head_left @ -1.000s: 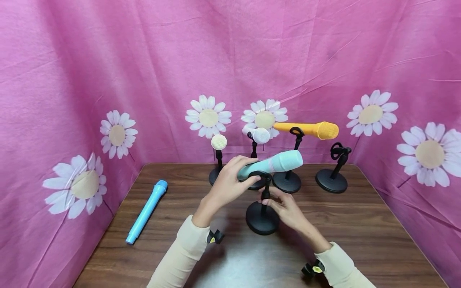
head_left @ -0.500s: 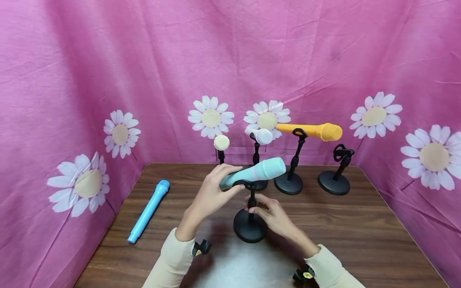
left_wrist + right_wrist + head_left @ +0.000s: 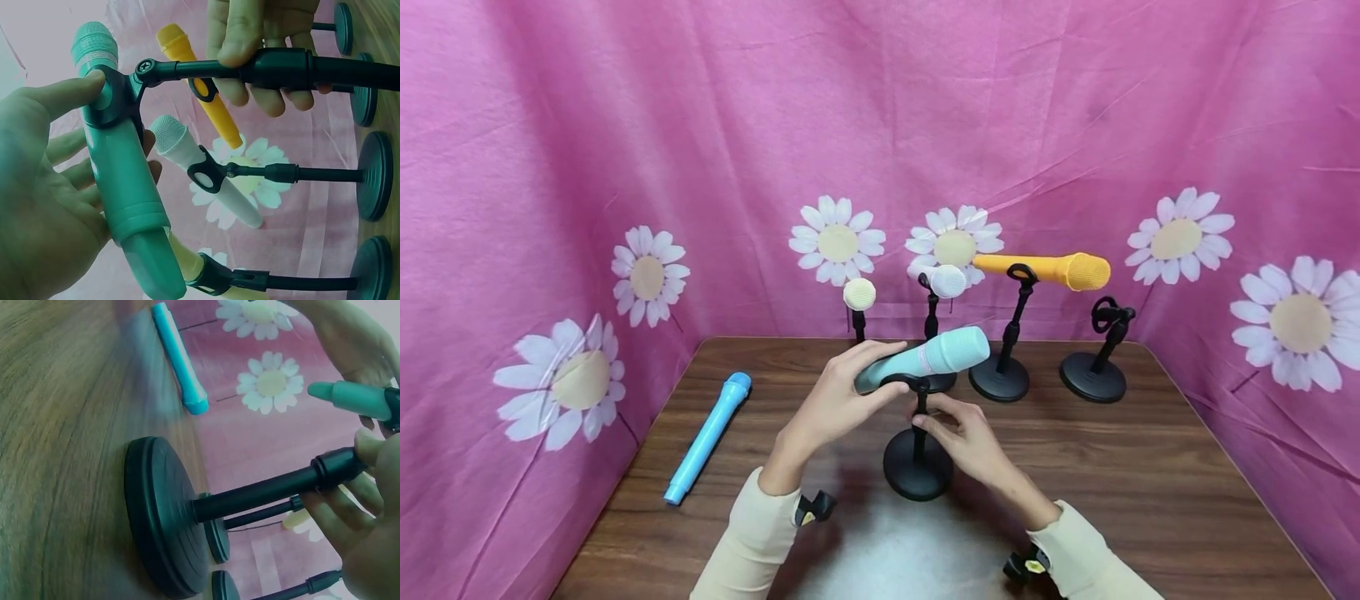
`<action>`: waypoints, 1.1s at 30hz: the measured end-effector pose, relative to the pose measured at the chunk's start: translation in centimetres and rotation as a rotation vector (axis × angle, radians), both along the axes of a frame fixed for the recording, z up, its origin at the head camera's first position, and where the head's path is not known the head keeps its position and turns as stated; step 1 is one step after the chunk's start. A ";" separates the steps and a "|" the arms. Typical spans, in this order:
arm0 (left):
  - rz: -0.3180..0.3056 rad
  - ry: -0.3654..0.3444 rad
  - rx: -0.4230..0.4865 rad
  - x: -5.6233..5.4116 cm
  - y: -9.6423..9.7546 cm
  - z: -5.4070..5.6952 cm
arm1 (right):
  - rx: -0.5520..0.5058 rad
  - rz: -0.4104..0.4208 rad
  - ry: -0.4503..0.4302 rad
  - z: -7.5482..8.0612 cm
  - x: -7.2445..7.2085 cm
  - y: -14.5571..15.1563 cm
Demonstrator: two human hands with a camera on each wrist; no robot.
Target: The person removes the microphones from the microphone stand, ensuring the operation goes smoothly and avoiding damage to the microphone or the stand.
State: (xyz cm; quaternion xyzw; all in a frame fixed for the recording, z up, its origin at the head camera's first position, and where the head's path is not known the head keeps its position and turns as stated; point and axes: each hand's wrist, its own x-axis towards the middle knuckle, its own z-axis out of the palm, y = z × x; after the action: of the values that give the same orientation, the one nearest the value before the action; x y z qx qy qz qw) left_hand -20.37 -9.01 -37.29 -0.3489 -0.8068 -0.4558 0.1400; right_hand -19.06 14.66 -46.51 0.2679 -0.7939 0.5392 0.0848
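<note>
My left hand (image 3: 831, 398) holds a mint-green microphone (image 3: 951, 352), its head pointing right and tilted up. In the left wrist view the black ring clip (image 3: 112, 109) goes round the microphone's body, and my left thumb presses on that clip. Below it stands a black desk microphone stand (image 3: 917, 468), its round base on the wooden table. My right hand (image 3: 973, 442) grips the stand's pole at the collar (image 3: 275, 67), thumb on the near side and fingers behind. The microphone's tail end is partly hidden by my left hand in the head view.
At the back, a cream microphone (image 3: 859, 294), a white microphone (image 3: 947, 282) and a yellow microphone (image 3: 1060, 269) sit on black stands. A stand with a bare clip (image 3: 1093, 377) is at the right. On the left lies a blue microphone (image 3: 707, 440). A pink flowered curtain (image 3: 880, 108) surrounds the table.
Both hands, with the mint-green microphone and its stand, have shifted left and a little nearer to me. Over the last half second they have hardly moved.
</note>
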 end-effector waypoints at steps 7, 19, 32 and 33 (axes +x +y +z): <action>-0.019 -0.024 0.060 -0.2 0.0 -0.3 | -0.009 -0.054 0.090 -0.2 -0.1 -0.4; -0.027 -0.115 0.264 -0.2 0.3 -2.7 | -0.067 -0.017 0.106 -0.4 -0.4 -0.6; -0.129 -0.438 0.703 0.5 2.1 -6.2 | -0.068 -0.032 0.061 -0.3 -0.3 -0.6; -0.141 -0.450 0.735 0.6 2.3 -6.5 | -0.066 -0.032 0.060 -0.3 -0.2 -0.5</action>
State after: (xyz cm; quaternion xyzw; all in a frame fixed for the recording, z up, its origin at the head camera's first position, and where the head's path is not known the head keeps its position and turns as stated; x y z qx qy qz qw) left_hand -19.79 -6.72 -43.79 -0.2222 -0.5754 -0.7859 0.0440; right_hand -19.29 14.12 -46.82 0.2680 -0.7771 0.5554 0.1259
